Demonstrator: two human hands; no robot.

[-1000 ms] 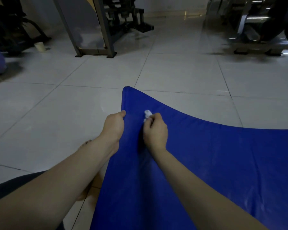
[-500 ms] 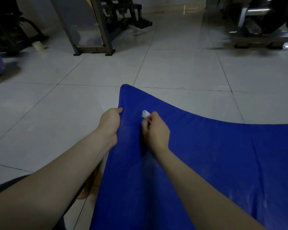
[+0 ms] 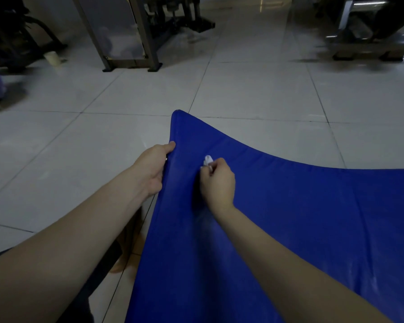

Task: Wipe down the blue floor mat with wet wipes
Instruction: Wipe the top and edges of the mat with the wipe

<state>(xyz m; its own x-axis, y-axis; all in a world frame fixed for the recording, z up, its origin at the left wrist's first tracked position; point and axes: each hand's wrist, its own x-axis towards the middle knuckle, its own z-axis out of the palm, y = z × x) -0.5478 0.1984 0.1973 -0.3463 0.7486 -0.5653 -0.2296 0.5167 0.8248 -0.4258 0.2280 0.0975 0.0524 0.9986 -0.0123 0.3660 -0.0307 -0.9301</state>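
The left hand (image 3: 153, 170) grips the side edge of the blue floor mat (image 3: 289, 229), its fingers (image 3: 169, 145) curled round that edge, with one tip lying on the top face. The right hand (image 3: 217, 180) rests on the mat just to the right of them, knuckles up. Its fingers (image 3: 205, 171) are bunched tight, pinching a small crumpled white wet wipe (image 3: 208, 160). The wipe sticks out past the fingertips on the far side and touches the mat's surface. The two hands are near each other but apart, with a strip of bare mat between them.

The mat lies on a pale tiled floor (image 3: 91, 148). Its far corner points away just beyond the left fingers, and the rest of it spreads wide to the right of the right fingers and back under both forearms. Faint pale streaks show on the blue surface near the right wrist and toward the right edge.

Well beyond the fingers stands a grey metal frame (image 3: 128, 31) on black feet, with a small roll of tape (image 3: 53, 58) on the floor to its left. Dark machinery (image 3: 371, 26) sits far off to the right, blurred.
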